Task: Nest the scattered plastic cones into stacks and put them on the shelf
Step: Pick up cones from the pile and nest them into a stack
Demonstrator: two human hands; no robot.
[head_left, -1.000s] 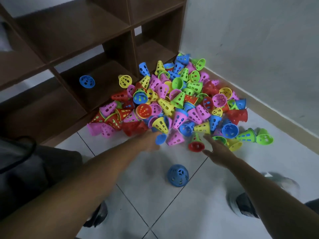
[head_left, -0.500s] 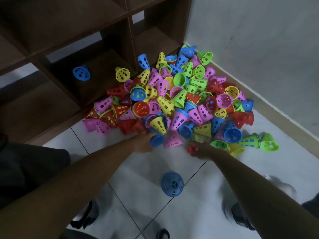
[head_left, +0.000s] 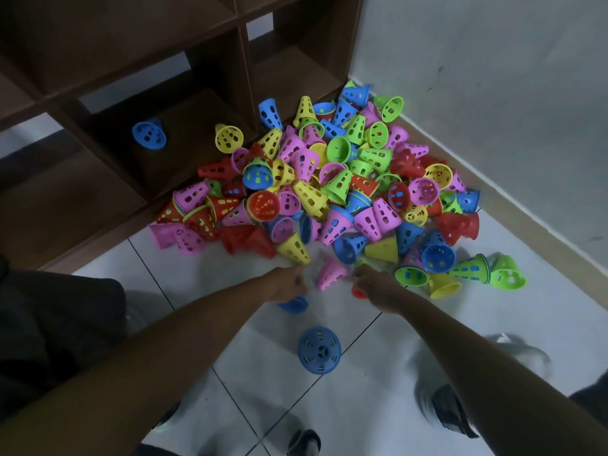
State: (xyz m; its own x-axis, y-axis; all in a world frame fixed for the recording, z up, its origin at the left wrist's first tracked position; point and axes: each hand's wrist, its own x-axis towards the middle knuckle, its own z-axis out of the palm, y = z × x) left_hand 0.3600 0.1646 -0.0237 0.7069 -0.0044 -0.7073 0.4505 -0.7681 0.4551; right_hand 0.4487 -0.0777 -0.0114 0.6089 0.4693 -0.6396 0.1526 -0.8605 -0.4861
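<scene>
White floor tiles (head_left: pixel 184 291) meet a grey wall (head_left: pixel 493 93) in the corner, and the heap of plastic cones (head_left: pixel 329 179) spills from the foot of the brown shelf (head_left: pixel 98 199) across that corner. My left hand (head_left: pixel 284 286) has its fingers curled round a blue cone (head_left: pixel 292 304) at the near edge of the heap. My right hand (head_left: pixel 375 286) pinches a red cone (head_left: pixel 358 292), with a pink cone (head_left: pixel 330 273) lying on the floor between the two hands.

To nest these well, I judge I should turn both cones the same way, wide mouth to narrow tip, and push one squarely into the other so the rims seat; a tilted push would likely jam. Building one stack in a single hand and feeding it with the other would probably go faster.

Another blue cone (head_left: pixel 319 350) lies alone on the tiles, nearer to me than the heap.

As for the shelf, one low compartment holds a single blue cone (head_left: pixel 149 134) lying on its side, and a yellow cone (head_left: pixel 229 138) sits at the edge of that opening. No stacks are on the shelf yet, so the work has barely begun.
</scene>
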